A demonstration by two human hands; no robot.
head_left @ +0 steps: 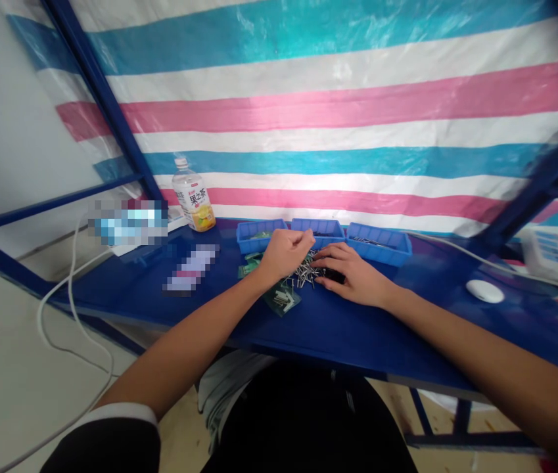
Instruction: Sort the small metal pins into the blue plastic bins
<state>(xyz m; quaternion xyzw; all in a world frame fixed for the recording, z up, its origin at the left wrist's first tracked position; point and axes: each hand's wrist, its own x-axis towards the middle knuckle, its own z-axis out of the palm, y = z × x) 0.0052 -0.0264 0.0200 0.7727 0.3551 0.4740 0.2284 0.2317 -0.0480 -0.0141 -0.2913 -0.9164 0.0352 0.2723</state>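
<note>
A loose pile of thin silvery metal pieces, like screws or nails (303, 274), lies on the blue tabletop (318, 328). Above its left side my left hand (284, 253) is closed, thumb against curled fingers; whatever it may pinch is hidden. My right hand (352, 274) rests at the pile's right edge, fingers bent and apart, fingertips touching the pieces. A small black object (334, 275) shows beneath that hand, too covered to name. In front of the pile lies a clear plastic bag (283, 299) with similar pieces. Greenish bags (249, 265) sit left of my left hand.
Three blue bins stand behind the pile: a left bin (252, 244), a middle bin (335, 231) and a right bin (377, 252) with dark thin pieces inside. A drink bottle (194, 197) stands back left. At right are a white rounded object (484, 291) and a cable (461, 253).
</note>
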